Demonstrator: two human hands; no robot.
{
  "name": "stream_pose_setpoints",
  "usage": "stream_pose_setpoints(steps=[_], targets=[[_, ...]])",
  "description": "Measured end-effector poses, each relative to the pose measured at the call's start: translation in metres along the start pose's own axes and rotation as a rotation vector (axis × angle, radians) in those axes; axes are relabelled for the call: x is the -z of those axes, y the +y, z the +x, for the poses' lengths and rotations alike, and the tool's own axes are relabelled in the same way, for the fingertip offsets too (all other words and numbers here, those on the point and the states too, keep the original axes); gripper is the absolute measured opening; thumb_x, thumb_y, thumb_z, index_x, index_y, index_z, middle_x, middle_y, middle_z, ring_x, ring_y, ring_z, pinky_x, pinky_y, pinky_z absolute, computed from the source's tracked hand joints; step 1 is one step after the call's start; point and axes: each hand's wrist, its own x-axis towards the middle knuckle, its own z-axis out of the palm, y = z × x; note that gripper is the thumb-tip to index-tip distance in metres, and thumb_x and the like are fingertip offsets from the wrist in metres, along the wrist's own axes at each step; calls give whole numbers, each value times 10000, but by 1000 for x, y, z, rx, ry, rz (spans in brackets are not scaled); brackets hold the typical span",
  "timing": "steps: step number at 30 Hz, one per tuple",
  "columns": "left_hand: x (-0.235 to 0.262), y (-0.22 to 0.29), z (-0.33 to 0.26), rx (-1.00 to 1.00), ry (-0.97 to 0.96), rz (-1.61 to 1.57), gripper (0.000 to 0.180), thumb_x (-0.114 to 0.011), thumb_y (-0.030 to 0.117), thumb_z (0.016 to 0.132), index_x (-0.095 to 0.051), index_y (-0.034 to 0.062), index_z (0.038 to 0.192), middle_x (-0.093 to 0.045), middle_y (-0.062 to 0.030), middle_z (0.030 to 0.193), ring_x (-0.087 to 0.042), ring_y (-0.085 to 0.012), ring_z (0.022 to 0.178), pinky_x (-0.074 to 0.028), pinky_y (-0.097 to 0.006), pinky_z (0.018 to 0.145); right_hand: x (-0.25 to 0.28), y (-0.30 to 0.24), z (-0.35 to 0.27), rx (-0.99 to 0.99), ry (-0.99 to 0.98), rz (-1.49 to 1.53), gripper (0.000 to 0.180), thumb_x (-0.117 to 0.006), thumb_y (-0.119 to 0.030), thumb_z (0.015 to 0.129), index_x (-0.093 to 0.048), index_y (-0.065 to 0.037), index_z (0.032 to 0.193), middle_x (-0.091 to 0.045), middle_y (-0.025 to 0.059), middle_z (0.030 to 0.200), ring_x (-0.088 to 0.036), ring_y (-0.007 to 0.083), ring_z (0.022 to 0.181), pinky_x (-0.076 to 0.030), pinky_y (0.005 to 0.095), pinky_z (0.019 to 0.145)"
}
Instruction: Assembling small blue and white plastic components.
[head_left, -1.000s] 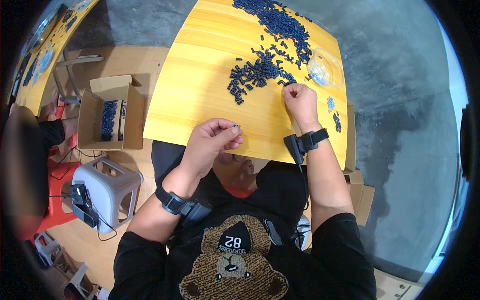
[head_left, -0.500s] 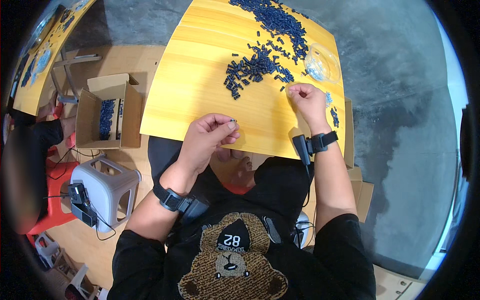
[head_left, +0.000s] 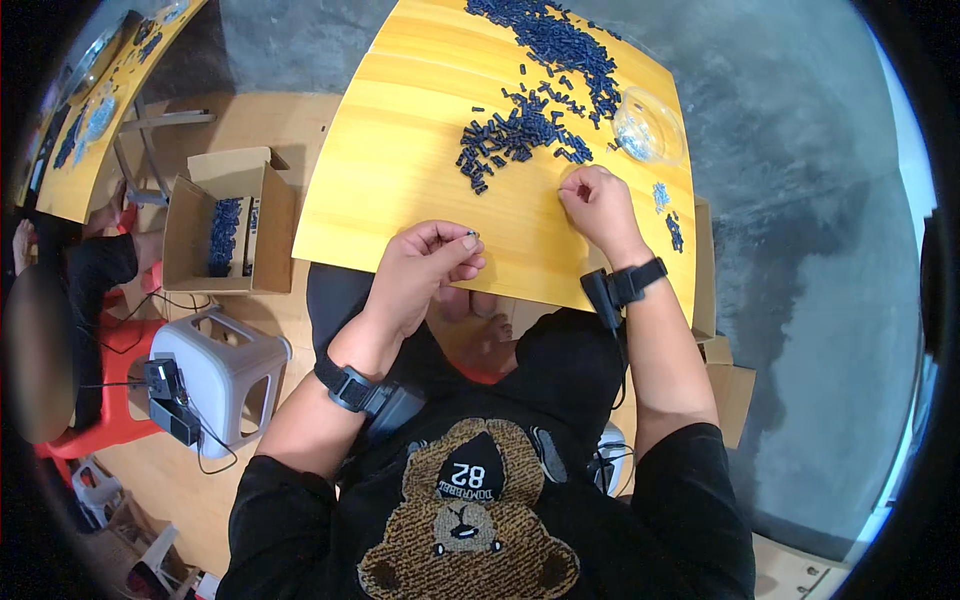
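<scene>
My left hand (head_left: 425,265) is raised over the near edge of the yellow table (head_left: 390,150), its thumb and forefinger pinched on a small dark cylindrical piece (head_left: 471,234). Only the tip of that piece shows. Over the table's right part, my right hand (head_left: 600,208) is closed with fingertips together; whatever they may hold is hidden. Just beyond it lies a loose pile of small dark-blue or black cylindrical pieces (head_left: 515,135). A larger heap of the same pieces (head_left: 555,45) covers the far end.
A clear round tub (head_left: 648,125) with small shiny parts stands at the right edge. Below it lie small pale parts (head_left: 661,197) and a few dark pieces (head_left: 675,232). On the left are a cardboard box (head_left: 270,225), a grey stool (head_left: 215,370) and another person's leg (head_left: 105,265).
My right hand has drawn slightly back and left from the pile's edge. A single dark piece by its fingertips no longer shows. The left hand keeps its pinch, with the view shifted a little.
</scene>
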Motion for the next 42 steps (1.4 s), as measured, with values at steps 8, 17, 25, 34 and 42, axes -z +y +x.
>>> stream_pose_setpoints(steps=[8, 17, 25, 34, 42], targets=[[-19, -14, -15, -61, -123, 219, 149, -590, 102, 856, -570, -2, 960, -632, -79, 861, -611, -133, 764, -500, -239, 680, 23, -64, -55, -157, -155, 685, 80, -634, -84, 778, -616, -8, 794, -587, -24, 713, -506, 20, 634, -423, 167, 571], [-38, -22, -38, 35, -134, 174, 104, -562, 89, 869, -579, 29, 952, -641, -86, 878, -617, -142, 749, -498, -232, 649, 18, -64, -128, -362, -123, 1055, 116, -626, -68, 813, -628, 8, 901, -619, 20, 756, -544, 43, 660, -434, 170, 573], [-51, -20, -52, 78, -233, 171, 115, -566, 91, 864, -584, 29, 960, -635, -75, 849, -617, -141, 711, -496, -222, 613, 24, -57, -149, -322, -21, 1254, 156, -631, -71, 815, -615, 9, 948, -637, 51, 784, -572, 68, 626, -456, 178, 546], [-56, -18, -61, 127, -301, 212, 126, -571, 96, 862, -587, 21, 962, -628, -61, 803, -621, -138, 691, -498, -224, 603, 31, -62, -156, -282, -135, 1224, 137, -632, -73, 813, -630, 1, 928, -620, 29, 746, -550, 55, 609, -439, 175, 539], [-56, -19, -66, 90, -319, 233, 128, -589, 88, 849, -595, 19, 956, -630, -60, 791, -622, -137, 694, -497, -232, 614, 30, -66, -159, -186, -146, 1124, 141, -624, -48, 806, -635, 7, 935, -608, 15, 797, -552, 64, 664, -444, 186, 585]])
